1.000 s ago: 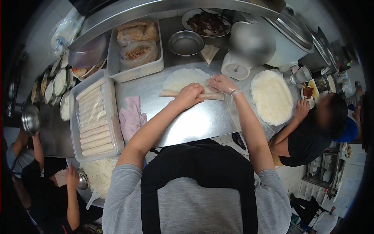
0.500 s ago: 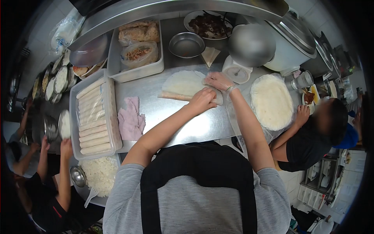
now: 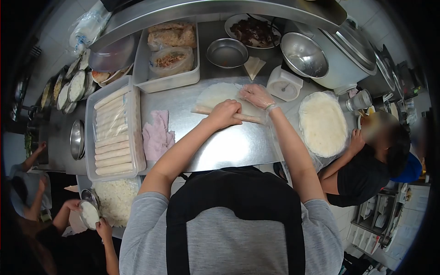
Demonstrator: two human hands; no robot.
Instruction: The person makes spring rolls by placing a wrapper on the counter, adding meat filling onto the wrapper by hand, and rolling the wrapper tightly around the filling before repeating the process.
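A round, pale wrapper point(image 3: 214, 93) lies on the steel worktop, its near edge turned over into a filled roll point(image 3: 250, 118). Bare, my left hand point(image 3: 224, 114) presses on the roll near its middle with the fingers closed round it. My right hand point(image 3: 256, 96), in a clear plastic glove, pinches the wrapper at its right side, just above the roll. Left of my arms, a plastic tub point(image 3: 136, 158) holds several finished rolls point(image 3: 113, 161). On the right is a stack of round pale wrappers point(image 3: 323, 123) on plastic.
A pink cloth point(image 3: 158, 136) lies beside the tub. Behind are a container of bagged filling point(image 3: 167, 82), a metal pan point(image 3: 227, 53), a scale point(image 3: 284, 83) and a steel bowl point(image 3: 304, 55). People stand at left and right; one holds a white-filled dish point(image 3: 89, 214).
My left hand has moved left along the roll from the right end. The steel bowl now sits tilted behind the scale. At left, a co-worker's hands have moved down with a dish.
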